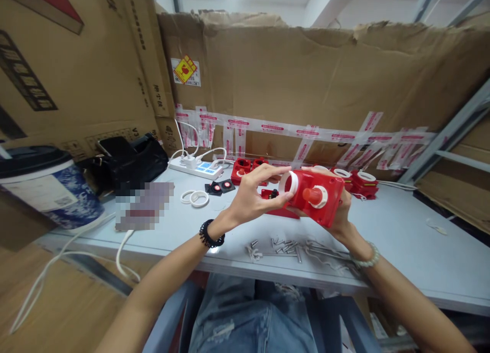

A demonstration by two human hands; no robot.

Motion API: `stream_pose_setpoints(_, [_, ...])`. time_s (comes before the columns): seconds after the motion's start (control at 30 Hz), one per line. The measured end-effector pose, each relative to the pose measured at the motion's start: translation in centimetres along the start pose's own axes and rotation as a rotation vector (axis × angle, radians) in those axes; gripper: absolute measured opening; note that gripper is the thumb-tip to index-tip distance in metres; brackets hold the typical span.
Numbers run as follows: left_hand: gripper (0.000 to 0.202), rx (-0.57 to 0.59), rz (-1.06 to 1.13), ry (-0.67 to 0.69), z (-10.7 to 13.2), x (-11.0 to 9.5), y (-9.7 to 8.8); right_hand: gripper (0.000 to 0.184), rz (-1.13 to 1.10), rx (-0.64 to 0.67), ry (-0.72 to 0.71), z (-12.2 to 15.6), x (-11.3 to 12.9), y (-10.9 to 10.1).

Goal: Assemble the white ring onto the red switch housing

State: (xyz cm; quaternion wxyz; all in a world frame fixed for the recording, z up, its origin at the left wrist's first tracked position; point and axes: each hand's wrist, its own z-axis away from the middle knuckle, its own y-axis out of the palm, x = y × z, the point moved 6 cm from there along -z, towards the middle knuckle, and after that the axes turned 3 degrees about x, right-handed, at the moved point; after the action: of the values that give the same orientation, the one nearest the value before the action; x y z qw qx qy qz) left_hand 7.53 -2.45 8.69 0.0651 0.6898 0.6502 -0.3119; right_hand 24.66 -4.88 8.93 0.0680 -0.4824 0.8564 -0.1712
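Observation:
A red plastic housing [332, 192] with an orange-red knob [312, 195] on a white collar is held up above the table, tilted. My right hand [342, 215] grips it from behind and on its right side; most of those fingers are hidden. At the housing's left end, my left hand [254, 192] pinches a white ring [294, 183] between thumb and fingers. The ring sits against that end; whether it is seated there I cannot tell. Behind and below my left hand lies another red part [281, 211], partly covered. Two loose white rings [199, 199] rest to the left.
Several metal screws [285, 247] and a hex key [299, 254] lie near the table's front edge. Further red housings [364, 183] stand at the back. A power strip [197, 167], black pads [220, 187], a black bag [133, 164] and a large cup [49, 189] are leftward.

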Motion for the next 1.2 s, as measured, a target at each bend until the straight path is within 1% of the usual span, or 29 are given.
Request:
stream_pose_setpoints(0.17, [0.045,0.003,-0.006,-0.017,0.02,0.05,0.08,0.075,-0.001,-0.006,-0.005,0.18,-0.13,-0.04])
stream_pose_setpoints(0.33, [0.045,0.006,0.056,-0.037,0.04,0.10,0.19,0.074,-0.023,-0.008,0.000,0.21,-0.25,-0.05])
stream_pose_setpoints(0.57, [0.046,0.022,0.114,-0.045,0.02,0.07,0.27,0.077,-0.007,-0.015,-0.034,0.22,-0.08,-0.15])
stream_pose_setpoints(0.73, [0.044,0.024,0.108,-0.060,-0.06,0.03,0.20,0.071,0.018,-0.019,-0.019,0.48,-0.40,-0.07])
stream_pose_setpoints(0.83, [0.043,0.022,0.103,-0.081,-0.09,0.09,0.15,0.070,0.046,-0.018,-0.044,0.52,-0.47,-0.03])
stream_pose_setpoints(1.0, [0.040,0.012,0.132,-0.166,0.06,0.69,0.18,0.069,0.063,-0.001,-0.139,0.40,-0.09,-0.10])
stream_pose_setpoints(1.07, [0.038,0.011,0.143,-0.190,0.13,0.93,0.22,0.070,0.064,0.009,-0.153,0.29,0.09,-0.11])
stream_pose_setpoints(1.13, [0.038,0.016,0.149,-0.181,0.14,0.99,0.19,0.070,0.068,0.006,-0.149,0.17,0.22,-0.16])
stream_pose_setpoints(1.2, [0.041,0.032,0.133,-0.132,0.06,0.76,0.10,0.068,0.056,0.000,-0.118,0.09,0.14,-0.22])
